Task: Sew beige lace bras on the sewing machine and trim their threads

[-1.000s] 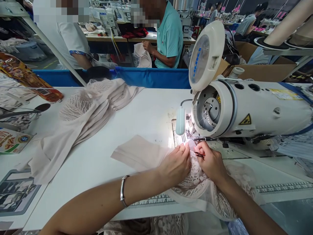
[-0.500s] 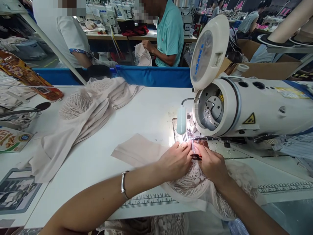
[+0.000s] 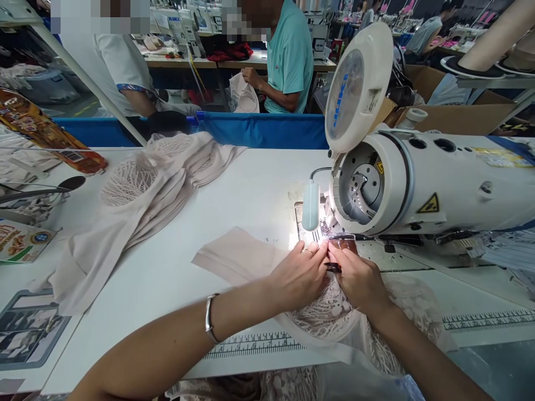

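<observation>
Just in front of the sewing machine's lit needle area, my left hand [image 3: 301, 273] pinches the beige lace fabric [image 3: 321, 314], a ring on one finger. My right hand [image 3: 363, 281] is closed on the same fabric, its fingertips touching those of my left. A small dark object [image 3: 333, 267] shows between the hands; I cannot make out what it is. The lace part hangs over the table's front edge, and a plain beige panel [image 3: 238, 256] lies flat to the left. Above my right hand is the white sewing machine [image 3: 455, 189], its round cover [image 3: 359, 89] raised.
A pile of beige lace pieces [image 3: 167, 184] lies on the white table [image 3: 259, 189] at the left. Further left are a brown packet [image 3: 50, 131] and a box [image 3: 23, 240]. A blue cloth barrier [image 3: 263, 130] runs behind; two people sit beyond it.
The fingertips of both hands have drawn slightly closer together at the fabric. The pale strip seen between them earlier is now mostly hidden.
</observation>
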`<control>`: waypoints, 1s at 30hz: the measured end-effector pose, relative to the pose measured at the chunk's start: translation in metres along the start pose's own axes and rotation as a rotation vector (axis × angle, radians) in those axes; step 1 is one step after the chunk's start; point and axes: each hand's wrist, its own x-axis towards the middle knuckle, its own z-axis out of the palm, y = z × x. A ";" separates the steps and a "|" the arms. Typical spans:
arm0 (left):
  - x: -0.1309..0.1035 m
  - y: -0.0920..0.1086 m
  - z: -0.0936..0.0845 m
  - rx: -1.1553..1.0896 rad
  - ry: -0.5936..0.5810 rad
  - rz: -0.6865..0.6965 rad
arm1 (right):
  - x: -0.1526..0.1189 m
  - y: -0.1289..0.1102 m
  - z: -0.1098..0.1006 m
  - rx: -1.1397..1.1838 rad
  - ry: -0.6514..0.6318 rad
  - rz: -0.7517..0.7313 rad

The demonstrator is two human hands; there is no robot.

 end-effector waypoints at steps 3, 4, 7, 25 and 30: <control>0.000 -0.003 0.001 -0.036 0.012 0.006 | 0.002 -0.001 0.000 0.001 0.000 0.016; 0.000 -0.004 0.002 -0.045 0.016 0.004 | 0.003 -0.002 0.000 0.000 0.008 0.026; 0.000 -0.007 0.003 -0.055 0.012 -0.010 | 0.004 -0.003 0.000 -0.005 0.053 0.053; -0.004 -0.005 0.009 0.092 0.036 -0.063 | 0.005 -0.003 0.000 -0.055 -0.003 0.066; -0.003 -0.006 0.011 0.120 0.063 -0.061 | 0.008 -0.003 0.000 -0.012 0.004 0.084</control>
